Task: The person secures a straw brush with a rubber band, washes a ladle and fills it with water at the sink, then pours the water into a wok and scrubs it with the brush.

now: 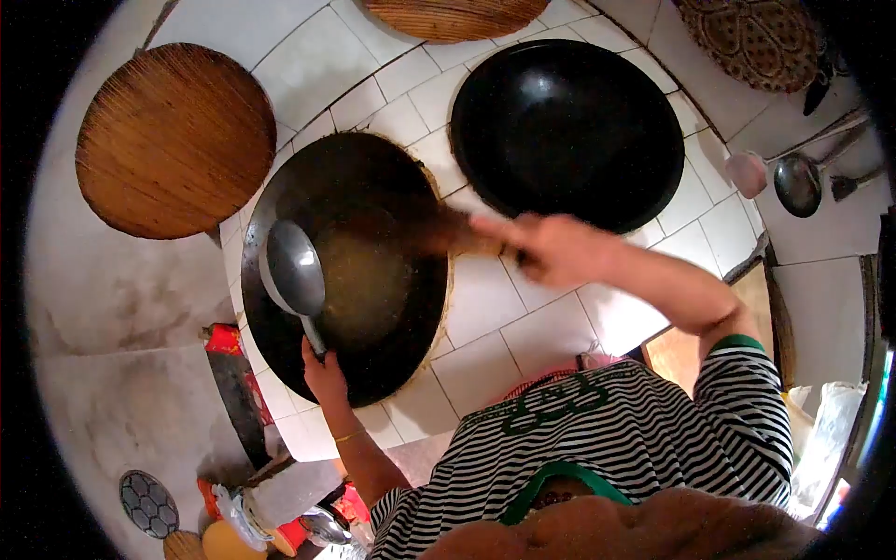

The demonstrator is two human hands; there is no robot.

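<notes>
My left hand [325,375] is closed around the handle of a metal ladle [297,266], whose bowl hangs over the left side of a large dark wok [401,359] set in the tiled stove. Some cloudy liquid [366,280] seems to lie at the bottom of that wok. On the other side, my right hand [560,250] grips a brown brush-like tool [434,229], which reaches over the wok's right rim. Motion smears this tool, so its exact kind is unclear.
A second black wok or domed lid [569,131] sits on the white tiles [485,299] at the back right. Round wooden lids [177,140] stand behind and at the left. Utensils, among them a ladle [798,185], hang at the right. Red packets [224,339] lie left of the stove.
</notes>
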